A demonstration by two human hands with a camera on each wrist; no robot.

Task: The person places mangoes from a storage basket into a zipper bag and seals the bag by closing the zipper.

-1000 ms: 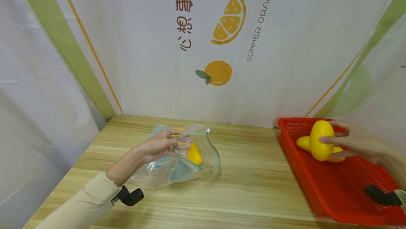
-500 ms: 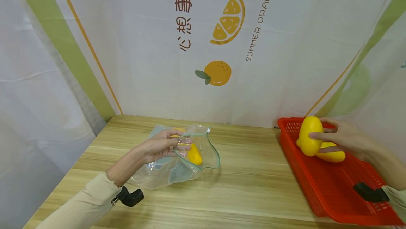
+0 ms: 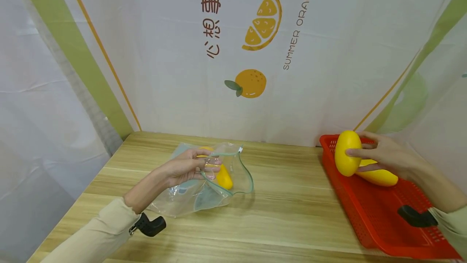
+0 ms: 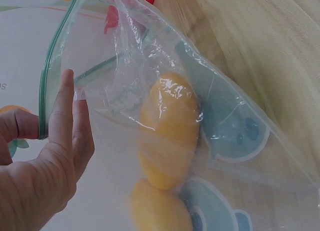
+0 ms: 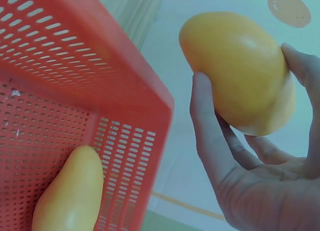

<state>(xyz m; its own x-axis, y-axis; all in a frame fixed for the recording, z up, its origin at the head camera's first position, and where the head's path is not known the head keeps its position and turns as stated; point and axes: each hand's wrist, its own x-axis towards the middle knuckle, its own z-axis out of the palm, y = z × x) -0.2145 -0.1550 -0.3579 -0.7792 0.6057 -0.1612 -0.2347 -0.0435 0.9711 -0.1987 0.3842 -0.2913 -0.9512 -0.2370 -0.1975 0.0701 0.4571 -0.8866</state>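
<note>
My right hand holds a yellow mango above the near-left rim of the red basket, thumb and fingers spread round it, as the right wrist view also shows. Over on the left, my left hand grips the mouth of a clear zip bag. Its thumb stays outside the green zip edge while the fingers reach inside, keeping the mouth parted. Two mangoes lie in the bag; the left wrist view shows one whole mango and part of another mango through the plastic.
A red perforated basket stands at the table's right side, with another mango inside. The wooden table reaches back to a white printed curtain. Each wrist carries a black camera mount.
My right hand has lifted the mango up and leftward, from over the basket's inside to its left rim. The left hand and the bag have kept their place.
</note>
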